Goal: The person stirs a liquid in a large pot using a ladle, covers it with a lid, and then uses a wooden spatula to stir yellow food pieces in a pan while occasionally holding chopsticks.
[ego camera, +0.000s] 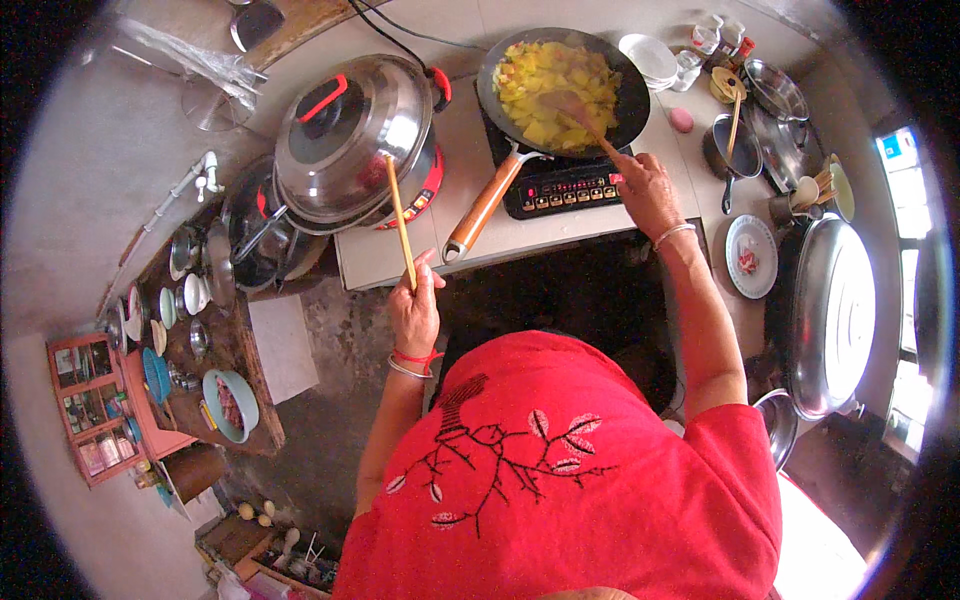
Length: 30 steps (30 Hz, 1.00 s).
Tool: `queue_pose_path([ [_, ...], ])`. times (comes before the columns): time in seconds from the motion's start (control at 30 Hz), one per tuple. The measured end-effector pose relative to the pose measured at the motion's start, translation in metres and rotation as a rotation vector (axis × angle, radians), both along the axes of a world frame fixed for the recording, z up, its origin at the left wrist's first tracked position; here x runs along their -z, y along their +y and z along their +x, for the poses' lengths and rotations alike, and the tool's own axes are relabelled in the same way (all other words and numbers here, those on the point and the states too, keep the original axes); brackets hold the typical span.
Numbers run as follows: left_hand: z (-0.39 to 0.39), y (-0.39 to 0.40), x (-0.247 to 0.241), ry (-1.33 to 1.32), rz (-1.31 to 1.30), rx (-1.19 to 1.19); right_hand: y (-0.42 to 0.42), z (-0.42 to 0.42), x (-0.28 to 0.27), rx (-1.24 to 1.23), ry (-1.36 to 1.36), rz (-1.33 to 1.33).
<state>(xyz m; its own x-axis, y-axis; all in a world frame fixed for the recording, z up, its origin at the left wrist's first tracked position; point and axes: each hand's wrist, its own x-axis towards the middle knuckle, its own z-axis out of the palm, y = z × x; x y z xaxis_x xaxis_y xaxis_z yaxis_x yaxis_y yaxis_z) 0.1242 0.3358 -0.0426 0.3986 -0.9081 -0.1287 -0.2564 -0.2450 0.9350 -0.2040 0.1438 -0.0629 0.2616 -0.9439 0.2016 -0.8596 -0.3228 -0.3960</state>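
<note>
My right hand (646, 187) grips the handle of a wooden spatula (592, 129), whose blade lies among yellow chunks of food (559, 79) in a dark wok (634, 97). The wok rests on an induction cooker (562, 196) with lit red indicators, and its wooden handle (484, 206) points towards me. My left hand (416, 304) is closed around chopsticks (400, 217), held upright left of that handle. Beyond them stands a large pot with a domed metal lid (360, 142), which has a red and black knob.
Stacked white bowls (649, 60), glass jars, a pink oval object (681, 120) and a small saucepan (733, 150) stand right of the wok. Nearer are a plate (751, 256) and a big lidded metal pan (836, 315). The counter's front edge (525, 251) runs before me; a dish-covered table is left.
</note>
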Motion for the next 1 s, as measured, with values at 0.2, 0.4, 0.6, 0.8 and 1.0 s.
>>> queue_pose_path([
  [0.2,0.003,-0.026,0.015,0.065,-0.043,0.103,-0.016,0.033,-0.007,0.088,0.147,0.232],
  [0.4,0.004,-0.04,0.025,0.171,-0.087,0.224,-0.028,0.029,0.032,0.163,-0.207,0.209],
  [0.6,0.005,-0.044,0.041,0.222,-0.175,0.331,0.017,0.047,-0.016,0.349,-1.362,0.647],
  [0.8,0.006,-0.043,0.031,0.222,-0.085,0.319,-0.003,0.049,-0.006,0.467,-1.415,0.514],
  [1.0,0.003,-0.042,0.04,0.293,-0.084,0.217,-0.062,0.031,0.029,0.434,-1.335,0.482],
])
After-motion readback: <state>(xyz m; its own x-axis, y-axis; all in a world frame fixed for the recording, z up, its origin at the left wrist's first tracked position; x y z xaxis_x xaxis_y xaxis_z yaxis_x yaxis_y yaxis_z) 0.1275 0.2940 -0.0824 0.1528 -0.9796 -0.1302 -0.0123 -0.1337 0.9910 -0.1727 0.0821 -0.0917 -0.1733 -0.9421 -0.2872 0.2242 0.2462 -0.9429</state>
